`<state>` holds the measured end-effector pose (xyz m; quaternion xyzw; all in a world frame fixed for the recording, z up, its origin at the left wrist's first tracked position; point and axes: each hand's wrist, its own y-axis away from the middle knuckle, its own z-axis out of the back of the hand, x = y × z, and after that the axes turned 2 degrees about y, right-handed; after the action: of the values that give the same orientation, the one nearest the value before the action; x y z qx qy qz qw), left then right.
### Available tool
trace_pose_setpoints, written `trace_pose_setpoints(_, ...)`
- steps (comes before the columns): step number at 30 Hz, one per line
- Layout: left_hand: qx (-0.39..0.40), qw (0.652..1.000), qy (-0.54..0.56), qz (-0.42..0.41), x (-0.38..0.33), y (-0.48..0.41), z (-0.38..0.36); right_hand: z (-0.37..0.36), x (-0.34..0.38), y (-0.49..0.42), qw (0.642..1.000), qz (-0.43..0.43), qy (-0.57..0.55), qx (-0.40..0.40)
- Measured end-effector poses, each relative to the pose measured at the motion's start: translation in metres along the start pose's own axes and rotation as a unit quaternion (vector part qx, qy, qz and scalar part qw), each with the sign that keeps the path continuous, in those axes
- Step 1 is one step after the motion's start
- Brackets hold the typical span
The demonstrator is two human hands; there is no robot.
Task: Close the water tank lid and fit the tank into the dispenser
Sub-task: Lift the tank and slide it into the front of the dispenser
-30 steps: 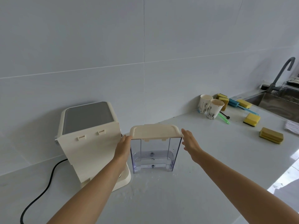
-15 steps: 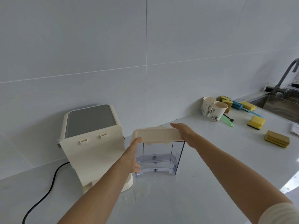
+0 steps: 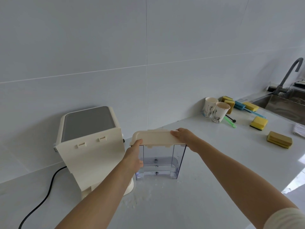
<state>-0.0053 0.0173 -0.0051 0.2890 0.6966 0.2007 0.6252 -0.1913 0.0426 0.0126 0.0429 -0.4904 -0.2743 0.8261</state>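
Cream lid now sits on the clear tank, right hand newly pressing it, left hand clasping the tank's side beside the dispenser; closing looks nearly complete.

Place: a kitchen.
Wall: large pale tiles at the far side.
Worktop: white counter.
Far right: steel sink with a grey tap.
Beside the sink: yellow sponges, two paper cups.
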Motion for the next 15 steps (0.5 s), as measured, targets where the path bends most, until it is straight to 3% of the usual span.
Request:
trace_pose_setpoints(10, -0.037, 0.997, 0.001, -0.071, -0.009, -0.004, -0.011, 0.007, -0.012, 0.01, 0.999, 0.001, -0.033, 0.041)
trace_pose_setpoints(15, -0.04, 0.995, -0.019, -0.087, -0.01, -0.008, -0.015, 0.006, -0.015, 0.019, 0.999, -0.003, 0.008, 0.054)
